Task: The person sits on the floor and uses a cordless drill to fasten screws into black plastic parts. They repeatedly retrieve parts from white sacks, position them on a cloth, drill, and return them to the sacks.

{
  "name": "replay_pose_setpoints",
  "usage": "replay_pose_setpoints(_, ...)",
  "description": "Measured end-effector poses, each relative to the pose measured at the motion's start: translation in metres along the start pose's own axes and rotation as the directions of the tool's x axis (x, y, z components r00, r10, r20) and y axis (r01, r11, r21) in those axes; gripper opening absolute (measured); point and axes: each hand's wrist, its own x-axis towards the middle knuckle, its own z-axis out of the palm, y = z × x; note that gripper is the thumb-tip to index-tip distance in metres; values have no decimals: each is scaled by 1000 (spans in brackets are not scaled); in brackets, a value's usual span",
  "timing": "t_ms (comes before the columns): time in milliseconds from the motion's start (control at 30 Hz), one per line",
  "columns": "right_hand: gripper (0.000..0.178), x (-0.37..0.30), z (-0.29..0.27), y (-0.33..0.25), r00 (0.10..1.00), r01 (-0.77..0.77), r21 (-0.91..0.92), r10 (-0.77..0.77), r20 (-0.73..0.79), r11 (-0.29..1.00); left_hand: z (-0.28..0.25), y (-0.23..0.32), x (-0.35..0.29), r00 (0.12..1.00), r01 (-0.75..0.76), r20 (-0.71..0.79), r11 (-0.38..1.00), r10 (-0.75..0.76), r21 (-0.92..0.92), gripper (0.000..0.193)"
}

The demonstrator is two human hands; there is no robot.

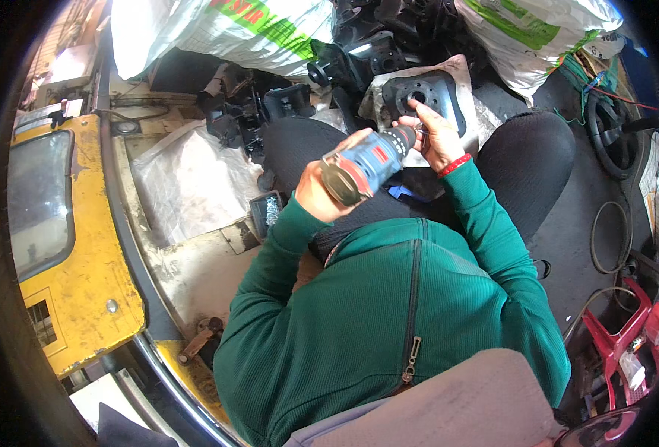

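Note:
My left hand (316, 195) is wrapped round a blue and black cordless drill (368, 162), tilted with its chuck (401, 137) toward the upper right. At the front of the chuck, my right hand (441, 138) has its fingers pinched together; what they hold is too small to make out. A red bracelet (454, 165) circles that wrist. Just beyond the right hand lies a dark, roughly square metal part (448, 88) with a round centre and several holes. It rests on a dirty pale sheet (465, 73) between my knees.
Black parts (370, 56) are piled ahead, between white and green sacks (270, 33). A clear plastic bag (195, 179) and a phone-like device (267, 211) lie on the left. Further left stands a yellow panel (98, 276). On the right are a black wheel (614, 134) and a red frame (618, 328).

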Motion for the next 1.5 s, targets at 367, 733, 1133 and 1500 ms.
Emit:
replay_pose_setpoints(367,55,2,-16,4,980,-5,29,10,-197,1000,-12,0,5,964,246,-13,905,-267,-346,40)
replay_pose_setpoints(733,58,72,-75,-14,807,-65,-879,-493,-325,472,-33,-33,66,897,442,71,883,-436,-156,40)
replay_pose_setpoints(1133,43,72,-69,-5,788,188,-825,-583,-197,533,-27,-39,91,879,469,117,883,-462,-32,42)
replay_pose_setpoints(1500,44,61,-54,3,700,209,-820,-667,-256,534,-30,-39,119,876,468,169,880,-451,-77,41)
